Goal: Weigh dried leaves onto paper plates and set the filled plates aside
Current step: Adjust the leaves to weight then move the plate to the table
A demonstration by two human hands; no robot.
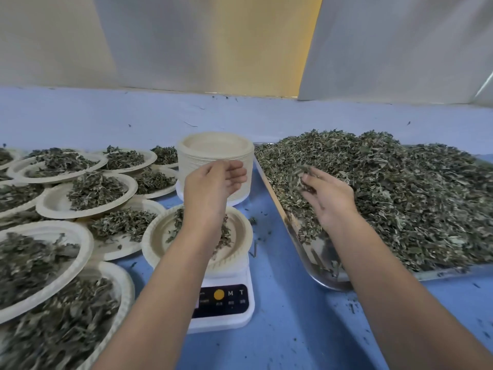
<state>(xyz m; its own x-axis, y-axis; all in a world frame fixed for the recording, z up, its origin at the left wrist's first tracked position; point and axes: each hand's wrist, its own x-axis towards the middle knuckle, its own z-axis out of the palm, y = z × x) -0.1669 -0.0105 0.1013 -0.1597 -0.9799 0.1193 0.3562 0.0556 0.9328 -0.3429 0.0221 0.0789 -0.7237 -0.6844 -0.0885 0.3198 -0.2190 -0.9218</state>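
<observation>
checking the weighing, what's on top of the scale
A paper plate sits on the scale, holding a few dried leaves. The left forearm covers the plate's middle and the scale's readout.

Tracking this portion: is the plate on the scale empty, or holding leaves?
Partly filled: a thin scatter of leaves lies on the plate on the scale, much of its bottom bare.

Ungloved left hand [214, 182] and ungloved right hand [329, 198]; both forearms bare and unsleeved as far as the lower edge of the view, wrists and fingers unadorned
</observation>
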